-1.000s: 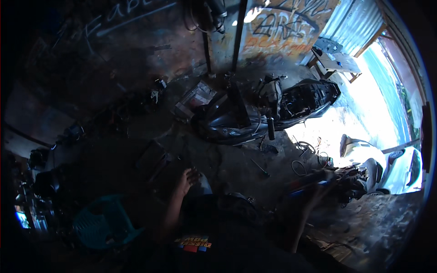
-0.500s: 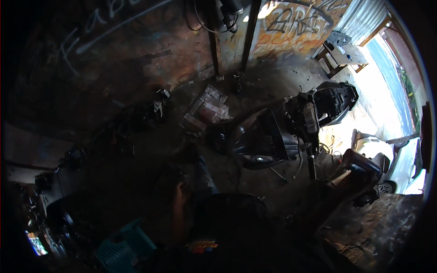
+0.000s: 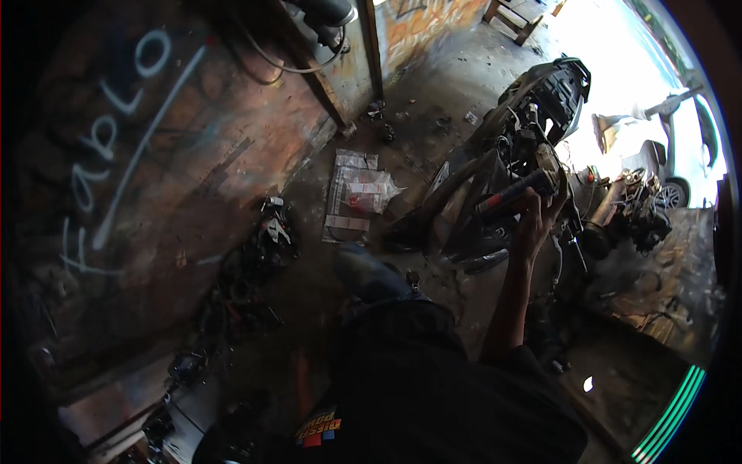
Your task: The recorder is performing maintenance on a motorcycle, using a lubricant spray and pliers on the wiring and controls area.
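My right hand (image 3: 533, 220) is raised at centre right, its fingers closed round a dark, elongated object with a red band (image 3: 498, 203). I cannot make out its exact kind. Just behind it stands a partly stripped motor scooter (image 3: 541, 100), its dark body panels off in places and cables showing. The held object overlaps the scooter's front panel in the view, and whether they touch is unclear. Down at my left side, my left forearm (image 3: 301, 383) is a dim shape in shadow; the fingers of that hand do not show.
A flattened cardboard and plastic package (image 3: 352, 220) lies on the floor. Dark parts (image 3: 270, 240) line the painted wall (image 3: 154, 193) at left. An engine-like assembly (image 3: 638, 213) sits at right, near a parked car (image 3: 684, 155). My shoe (image 3: 367, 274) is below the package.
My view has turned and shifted. My right hand has come from the far right in toward the scooter, still holding the dark object. My left arm hangs lower in shadow.
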Action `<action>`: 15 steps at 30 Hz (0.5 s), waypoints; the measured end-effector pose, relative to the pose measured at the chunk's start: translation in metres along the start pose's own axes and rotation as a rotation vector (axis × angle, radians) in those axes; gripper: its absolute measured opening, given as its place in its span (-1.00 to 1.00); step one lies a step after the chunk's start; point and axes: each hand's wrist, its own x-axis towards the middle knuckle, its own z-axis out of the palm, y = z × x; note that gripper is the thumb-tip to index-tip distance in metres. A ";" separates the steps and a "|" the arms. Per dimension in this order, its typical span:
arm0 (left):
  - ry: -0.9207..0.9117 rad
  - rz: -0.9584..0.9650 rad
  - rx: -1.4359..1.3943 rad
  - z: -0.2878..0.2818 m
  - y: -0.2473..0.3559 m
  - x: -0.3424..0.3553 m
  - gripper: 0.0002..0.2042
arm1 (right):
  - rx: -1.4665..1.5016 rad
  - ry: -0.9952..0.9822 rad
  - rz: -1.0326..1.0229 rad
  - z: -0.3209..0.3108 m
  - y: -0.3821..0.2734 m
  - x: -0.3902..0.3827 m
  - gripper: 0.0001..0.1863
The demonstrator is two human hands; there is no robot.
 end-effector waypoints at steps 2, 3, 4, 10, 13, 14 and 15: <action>0.040 0.085 0.165 -0.029 0.015 0.024 -0.58 | -0.026 0.038 0.068 0.000 -0.004 -0.005 -0.24; 0.062 0.129 0.251 -0.047 0.024 0.038 -0.58 | -0.049 0.055 0.139 0.000 -0.006 -0.007 -0.25; 0.102 0.165 0.321 -0.065 0.030 0.047 -0.57 | -0.034 0.058 0.140 0.009 -0.002 -0.013 -0.25; -0.038 0.061 0.022 -0.062 0.223 0.097 -0.63 | -0.207 -0.135 -0.067 0.066 0.050 -0.034 -0.25; -0.127 0.081 -0.110 -0.056 0.316 0.098 -0.64 | -0.056 -0.135 0.047 0.090 0.046 -0.014 -0.25; -0.134 0.089 -0.096 -0.057 0.345 0.103 -0.64 | 0.273 -0.097 0.276 0.097 0.037 -0.001 -0.25; -0.176 0.074 -0.062 -0.059 0.374 0.112 -0.63 | 0.367 0.024 0.189 0.102 0.036 0.023 -0.29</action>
